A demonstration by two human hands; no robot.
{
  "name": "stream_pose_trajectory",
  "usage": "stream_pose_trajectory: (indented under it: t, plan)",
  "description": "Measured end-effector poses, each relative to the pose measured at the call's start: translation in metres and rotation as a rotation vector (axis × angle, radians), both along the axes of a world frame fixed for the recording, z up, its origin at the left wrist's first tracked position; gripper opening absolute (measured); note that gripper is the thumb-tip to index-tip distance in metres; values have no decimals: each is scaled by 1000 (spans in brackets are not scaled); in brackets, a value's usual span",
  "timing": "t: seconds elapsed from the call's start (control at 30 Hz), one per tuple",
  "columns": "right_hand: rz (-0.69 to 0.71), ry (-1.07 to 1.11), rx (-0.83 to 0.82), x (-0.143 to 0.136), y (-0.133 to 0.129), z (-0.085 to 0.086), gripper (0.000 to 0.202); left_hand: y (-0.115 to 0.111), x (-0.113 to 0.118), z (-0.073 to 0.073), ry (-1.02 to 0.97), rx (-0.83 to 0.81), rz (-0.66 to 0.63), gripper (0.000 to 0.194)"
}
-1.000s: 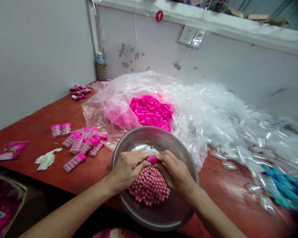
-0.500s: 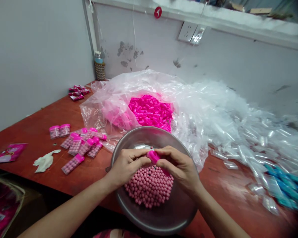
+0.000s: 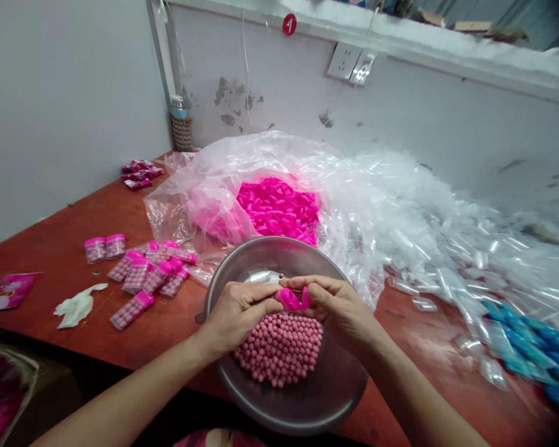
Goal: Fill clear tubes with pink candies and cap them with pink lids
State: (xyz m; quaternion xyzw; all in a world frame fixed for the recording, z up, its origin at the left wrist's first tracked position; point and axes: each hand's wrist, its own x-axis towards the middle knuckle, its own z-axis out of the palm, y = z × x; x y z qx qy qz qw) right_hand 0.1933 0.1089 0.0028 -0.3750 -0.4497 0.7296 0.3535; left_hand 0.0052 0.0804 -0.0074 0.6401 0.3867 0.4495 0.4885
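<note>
Over a metal bowl (image 3: 340, 397) of pink beads (image 3: 282, 351), both hands meet at a pink plastic cap (image 3: 289, 299) whose lid part stands raised toward the right. My left hand (image 3: 242, 307) is closed round the cap's left side; whether a clear container is attached is hidden by the fingers. Thumb and fingers of my right hand (image 3: 333, 304) pinch the raised part of the cap. A clear piece (image 3: 263, 275) lies in the bowl behind the hands.
Filled clear containers with pink caps (image 3: 156, 276) lie left of the bowl. Behind it, a plastic bag (image 3: 205, 167) holds pink caps (image 3: 279, 208). Clear empty containers (image 3: 447, 279) and blue pieces (image 3: 531, 341) spread at right. A white tissue (image 3: 79, 305) lies at left.
My right hand has shifted slightly off the cap, and the cap's raised part now shows between the hands. The whole view has moved a little.
</note>
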Motion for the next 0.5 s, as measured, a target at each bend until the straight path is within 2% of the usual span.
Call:
stream_pose_trajectory:
  t: [0.13,0.23,0.5]
  plan:
    - [53,4,-80,-6,-2,1,25,-2,3,-3,39,33,12,25]
    - [49,40,-66,-11,-3,-2,20,-2,1,-5,75,56,43,24]
    - [-9,42,-48,-30,-2,0,23,-12,-10,-13,247,186,235,20]
